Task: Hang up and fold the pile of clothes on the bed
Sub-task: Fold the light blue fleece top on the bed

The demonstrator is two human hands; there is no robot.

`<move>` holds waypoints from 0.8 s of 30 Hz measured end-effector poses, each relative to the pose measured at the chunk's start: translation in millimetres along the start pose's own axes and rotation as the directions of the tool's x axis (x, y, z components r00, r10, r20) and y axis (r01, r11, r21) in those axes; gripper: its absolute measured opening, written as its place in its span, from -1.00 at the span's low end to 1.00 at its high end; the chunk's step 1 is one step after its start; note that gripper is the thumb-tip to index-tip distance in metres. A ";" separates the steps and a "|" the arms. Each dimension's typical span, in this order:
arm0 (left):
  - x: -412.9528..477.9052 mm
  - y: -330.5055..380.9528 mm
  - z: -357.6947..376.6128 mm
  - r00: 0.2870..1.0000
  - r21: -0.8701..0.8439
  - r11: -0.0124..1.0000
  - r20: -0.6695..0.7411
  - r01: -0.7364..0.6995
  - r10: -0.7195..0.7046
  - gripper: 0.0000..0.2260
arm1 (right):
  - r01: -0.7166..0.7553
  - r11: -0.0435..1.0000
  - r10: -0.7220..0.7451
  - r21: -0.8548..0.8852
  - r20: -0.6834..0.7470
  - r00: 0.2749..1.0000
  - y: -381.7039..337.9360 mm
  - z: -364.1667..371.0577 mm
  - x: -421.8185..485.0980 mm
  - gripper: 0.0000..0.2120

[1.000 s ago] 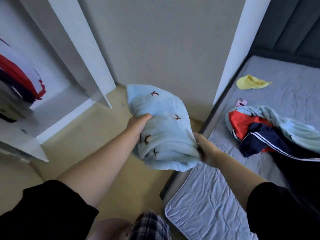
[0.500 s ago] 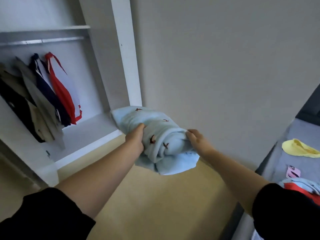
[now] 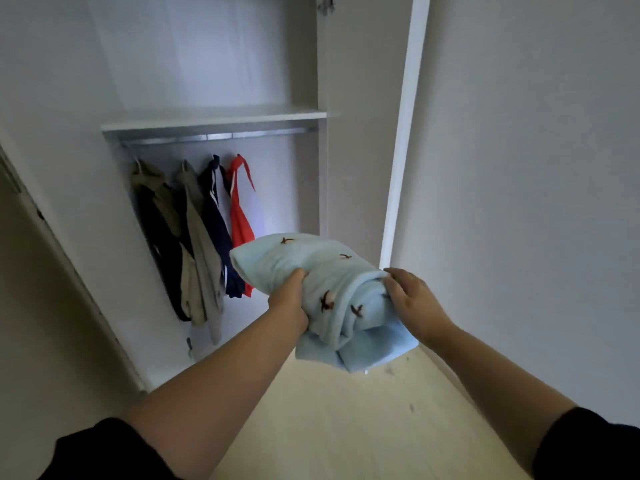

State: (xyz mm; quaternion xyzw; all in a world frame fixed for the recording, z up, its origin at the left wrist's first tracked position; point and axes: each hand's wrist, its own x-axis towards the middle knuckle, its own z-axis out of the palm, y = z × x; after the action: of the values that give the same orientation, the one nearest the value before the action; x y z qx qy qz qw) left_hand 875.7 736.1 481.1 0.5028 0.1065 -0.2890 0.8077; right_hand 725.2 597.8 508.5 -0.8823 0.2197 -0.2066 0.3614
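Folded light-blue garment [image 3: 332, 278] with small dark-red motifs is held in mid-air, above the pale floor [image 3: 346, 427], in front of the open wardrobe [image 3: 322, 174]. Left hand [image 3: 289, 299] grips its left side, fingers curled into the fabric; right hand [image 3: 412, 299] clasps its right end, thumb on top. Hanging clothes [image 3: 204, 237] on the rail [image 3: 221, 136] behind: olive, grey, navy, red.

Head-height view, perhaps slightly downward, toward wardrobe [image 3: 214, 116]

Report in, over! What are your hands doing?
Left hand and right hand grip the bundle. Bundle folded, facing the open wardrobe. Nothing in the way.
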 end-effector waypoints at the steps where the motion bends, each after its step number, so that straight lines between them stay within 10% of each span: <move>1: 11.2 8.4 -1.2 1.000 -0.015 1.000 -0.021 -0.003 0.003 -0.46 | 0.027 1.000 -0.027 -0.013 0.022 0.999 -3.4 6.1 16.1 -0.68; 16: 186.6 179.2 48.2 0.894 -0.027 0.917 -0.238 -0.398 0.381 -0.36 | 0.243 0.965 -0.260 0.096 0.280 0.924 -85.3 95.4 340.1 -0.59; 24: 243.6 313.4 79.4 0.770 -0.060 0.785 -0.257 -0.616 0.584 -0.58 | 0.546 0.818 -0.565 0.181 0.075 0.822 -164.7 110.1 468.8 -0.69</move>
State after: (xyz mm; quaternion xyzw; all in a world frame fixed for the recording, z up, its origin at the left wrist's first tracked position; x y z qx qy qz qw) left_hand 1243.5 681.7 641.1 0.4812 0.0505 0.0517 0.8736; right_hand 1205.6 512.1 653.0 -0.8891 -0.0868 -0.2636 0.3641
